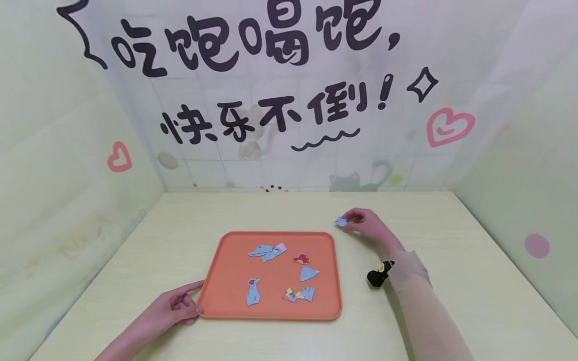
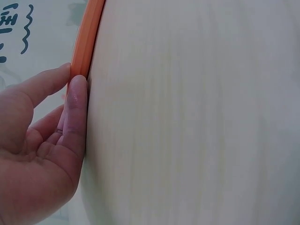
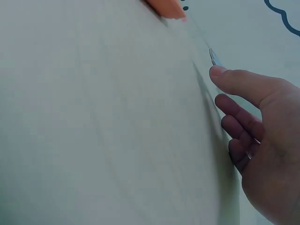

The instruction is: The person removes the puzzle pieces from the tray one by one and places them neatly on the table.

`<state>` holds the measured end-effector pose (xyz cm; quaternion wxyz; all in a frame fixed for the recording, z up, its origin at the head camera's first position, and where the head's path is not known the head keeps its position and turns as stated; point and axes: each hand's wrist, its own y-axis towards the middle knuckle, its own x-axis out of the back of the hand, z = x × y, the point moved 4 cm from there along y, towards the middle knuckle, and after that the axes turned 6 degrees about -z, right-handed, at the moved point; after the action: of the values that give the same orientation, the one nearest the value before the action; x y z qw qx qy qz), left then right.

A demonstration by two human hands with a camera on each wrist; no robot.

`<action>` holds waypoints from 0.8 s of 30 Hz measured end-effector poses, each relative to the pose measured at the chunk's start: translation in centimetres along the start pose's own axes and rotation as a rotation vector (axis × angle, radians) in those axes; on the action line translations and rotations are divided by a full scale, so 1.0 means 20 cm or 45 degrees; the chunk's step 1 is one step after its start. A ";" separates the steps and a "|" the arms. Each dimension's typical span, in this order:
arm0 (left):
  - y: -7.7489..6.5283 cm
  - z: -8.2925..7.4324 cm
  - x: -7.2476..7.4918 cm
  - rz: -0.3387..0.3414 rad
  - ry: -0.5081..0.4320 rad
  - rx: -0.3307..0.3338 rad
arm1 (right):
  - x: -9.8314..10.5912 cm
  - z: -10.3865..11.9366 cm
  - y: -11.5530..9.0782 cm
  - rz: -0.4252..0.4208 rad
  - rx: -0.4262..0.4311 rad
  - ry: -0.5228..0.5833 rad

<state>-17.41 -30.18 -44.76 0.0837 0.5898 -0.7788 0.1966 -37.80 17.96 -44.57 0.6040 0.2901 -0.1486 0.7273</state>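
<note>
My left hand [image 1: 173, 306] rests at the front left corner of the orange tray [image 1: 271, 317], with index finger and thumb touching the outside of its rim. In the left wrist view, fingertips [image 2: 77, 86] lie right at the tray's edge. Beyond the tray's back right corner, my right hand [image 1: 368, 223] pinches a small light-blue picture piece [image 1: 340, 221] between thumb and fingers. The right wrist view shows this piece [image 3: 213, 56] nearly edge-on at the thumb tip, close over the table. Several cut picture pieces lie apart in the tray, among them a blue dolphin-head piece [image 1: 266, 250].
Also in the tray are a red-patterned piece [image 1: 301, 258], a blue triangular piece [image 1: 309, 273], a blue piece with a pink mark [image 1: 253, 292] and a multicoloured piece [image 1: 300, 294]. A printed cloth [image 1: 289, 165] stands behind the pale wooden table [image 1: 280, 210].
</note>
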 end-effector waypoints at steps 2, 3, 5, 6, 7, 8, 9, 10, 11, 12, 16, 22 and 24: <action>0.00 0.00 0.00 0.007 -0.012 0.002 | 0.03 -0.03 -0.01 0.010 -0.014 0.007; 0.00 0.00 0.00 0.009 -0.014 0.008 | 0.04 -0.05 -0.02 0.019 -0.011 0.006; 0.00 0.01 0.00 0.005 -0.010 0.008 | 0.06 -0.07 -0.02 0.034 0.000 0.020; 0.00 0.01 0.00 0.005 -0.009 0.009 | 0.07 -0.07 -0.03 0.040 0.002 0.028; 0.00 0.01 0.00 0.004 -0.006 0.000 | 0.08 -0.05 -0.04 0.052 0.020 0.037; 0.01 0.01 0.00 0.002 -0.001 -0.002 | 0.09 -0.03 -0.06 0.066 0.022 0.046; 0.01 0.01 0.00 0.002 -0.001 -0.003 | 0.10 0.00 -0.07 0.079 0.025 0.052; 0.01 0.01 0.00 0.007 -0.004 -0.012 | 0.10 0.02 -0.08 0.089 0.019 0.057; 0.01 0.01 0.00 0.013 -0.009 -0.021 | 0.10 0.04 -0.10 0.101 0.013 0.059; 0.01 0.02 0.00 0.019 -0.012 -0.024 | 0.10 0.05 -0.10 0.108 0.005 0.055; 0.01 0.01 0.00 0.014 -0.006 -0.027 | 0.08 -0.01 -0.06 0.111 -0.033 0.015; 0.01 0.00 0.01 -0.003 0.048 -0.038 | 0.07 -0.06 -0.03 0.100 -0.027 -0.021; 0.01 0.01 0.00 -0.003 0.053 -0.032 | 0.07 -0.07 -0.04 0.103 -0.029 -0.019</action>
<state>-17.54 -30.28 -44.86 0.1074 0.5853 -0.7787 0.1989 -37.58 20.02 -45.04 0.5762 0.2823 -0.1731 0.7472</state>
